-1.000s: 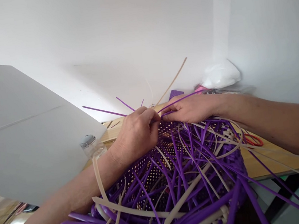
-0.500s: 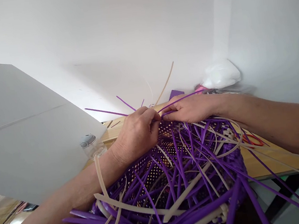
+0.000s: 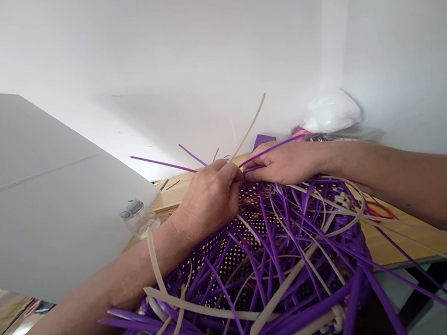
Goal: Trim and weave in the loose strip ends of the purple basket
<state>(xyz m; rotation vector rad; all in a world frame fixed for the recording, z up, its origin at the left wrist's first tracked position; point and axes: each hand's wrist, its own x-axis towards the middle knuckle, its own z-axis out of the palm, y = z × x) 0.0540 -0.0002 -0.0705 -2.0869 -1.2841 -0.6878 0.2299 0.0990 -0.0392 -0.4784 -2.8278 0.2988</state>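
A woven basket (image 3: 355, 243) of purple and cream plastic strips fills the lower middle, its many loose ends crossing over the opening. At its far rim, my left hand (image 3: 213, 196) is closed, fingers pinched on a purple strip. Close to its right, my right hand (image 3: 280, 162) has thumb and fingers pressed together on a purple strip (image 3: 272, 148) that runs up to the right. A cream strip (image 3: 253, 122) stands up behind my left hand. The fingertips of both hands are partly hidden.
Behind my left forearm is a clear jar with a grey lid (image 3: 132, 208) on the wooden table (image 3: 405, 237). A white plastic bag (image 3: 331, 111), a purple woven piece (image 3: 264, 140) and red rings (image 3: 378, 211) lie to the right. A grey panel (image 3: 38, 197) stands at left.
My left hand has shifted slightly right, closer to my right hand. The basket and its loose strips have also moved a little to the right.
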